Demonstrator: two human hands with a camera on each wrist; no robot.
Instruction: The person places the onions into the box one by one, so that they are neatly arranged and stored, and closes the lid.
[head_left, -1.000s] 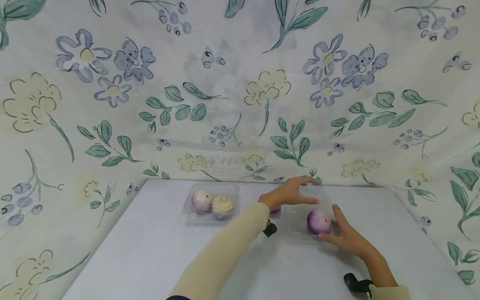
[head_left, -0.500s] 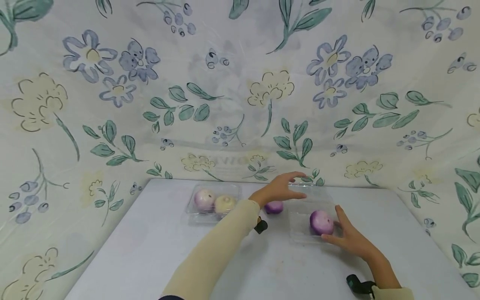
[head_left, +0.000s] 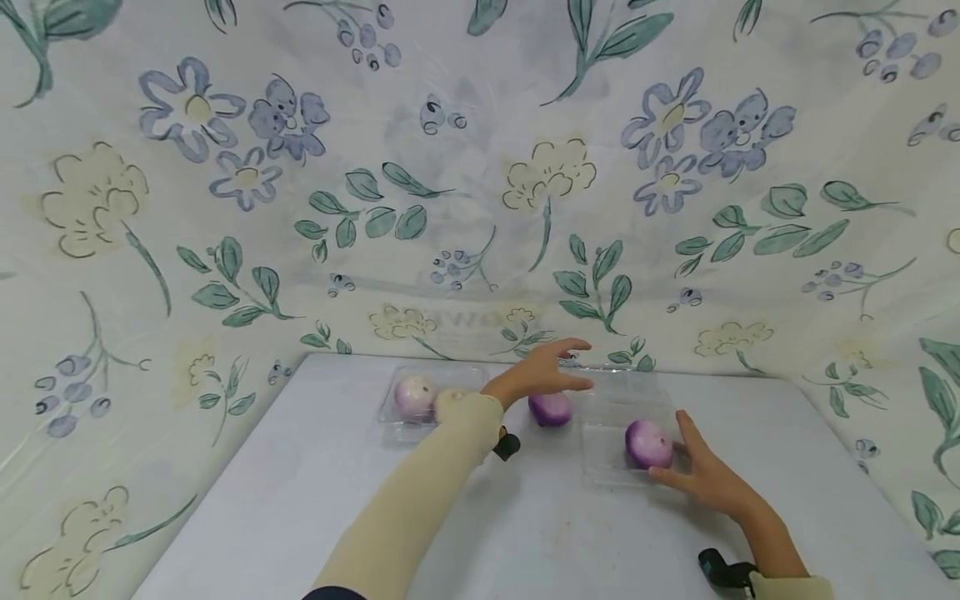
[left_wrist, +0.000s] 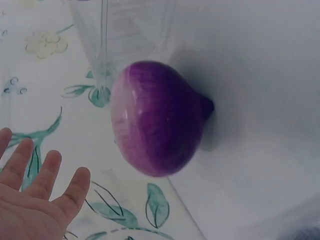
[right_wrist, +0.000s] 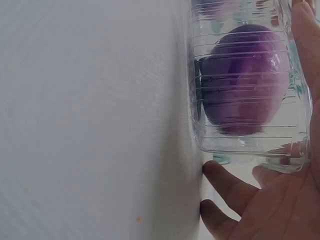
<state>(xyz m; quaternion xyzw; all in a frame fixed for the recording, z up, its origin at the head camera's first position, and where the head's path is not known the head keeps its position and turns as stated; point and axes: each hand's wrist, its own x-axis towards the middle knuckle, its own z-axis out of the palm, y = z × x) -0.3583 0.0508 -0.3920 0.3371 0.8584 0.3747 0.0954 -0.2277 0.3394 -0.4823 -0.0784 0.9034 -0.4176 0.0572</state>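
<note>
My left hand (head_left: 536,372) reaches across the table with fingers spread and nothing in its grasp. Close by is a loose purple onion (head_left: 551,410), which the left wrist view shows apart from the fingers (left_wrist: 72,195). To the right stands a clear plastic clamshell box (head_left: 603,467), its lid (head_left: 626,385) folded back. Inside it sits another purple onion (head_left: 648,444). My right hand (head_left: 708,475) rests at the box's right side, thumb and fingers spread along the wall. Through the ribbed wall, the right wrist view shows the boxed onion (right_wrist: 247,82).
A second clear box (head_left: 390,429) at the back left holds a pinkish onion (head_left: 414,397) and a pale yellow one (head_left: 448,403), partly hidden by my left sleeve (head_left: 420,492). The white table (head_left: 300,500) ends against a floral cloth backdrop (head_left: 465,208).
My left hand has moved left, from over the open box's lid to beside the loose onion, which now shows more fully. The right hand stays at the box as the head view shifts slightly.
</note>
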